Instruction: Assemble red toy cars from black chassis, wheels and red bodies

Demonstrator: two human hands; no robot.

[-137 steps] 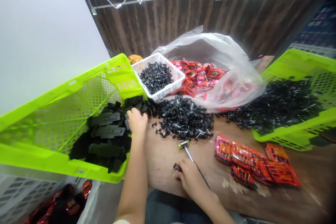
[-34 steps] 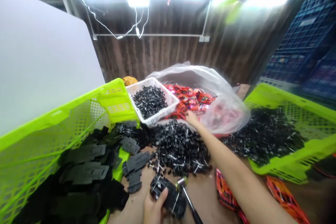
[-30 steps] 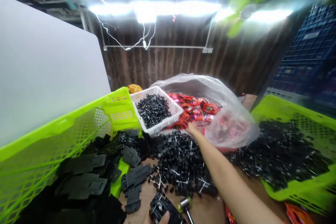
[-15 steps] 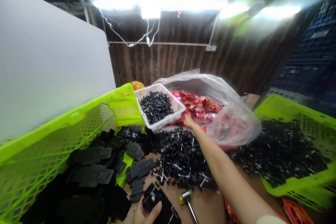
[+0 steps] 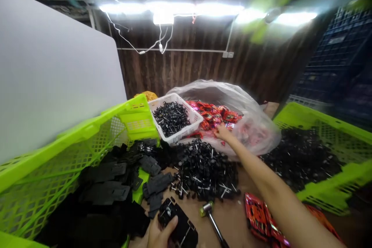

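Note:
My left hand [image 5: 162,230] is closed round a black plastic toy car chassis [image 5: 181,224] at the bottom centre, thumb on top. My right hand [image 5: 223,133] reaches far forward to the red toy car bodies [image 5: 207,113] in a clear plastic bag [image 5: 257,133]. Its fingers look curled together at the near edge of the pile; what they hold, if anything, is too small to make out. Between the hands lies a heap of black wheels on metal axles [image 5: 203,170]. A small hammer [image 5: 213,223] with a yellowish face rests right of the chassis.
A green crate [image 5: 139,120] with black chassis plates [image 5: 106,192] stands left. The white basket [image 5: 186,133] behind the heap holds black wheel parts. Another green crate [image 5: 322,197] with dark parts is at right. Red car bodies [image 5: 257,217] lie under my right forearm.
My right hand has shifted a little to the right along the near edge of the red car bodies. My left hand still holds the chassis. The view has turned slightly right.

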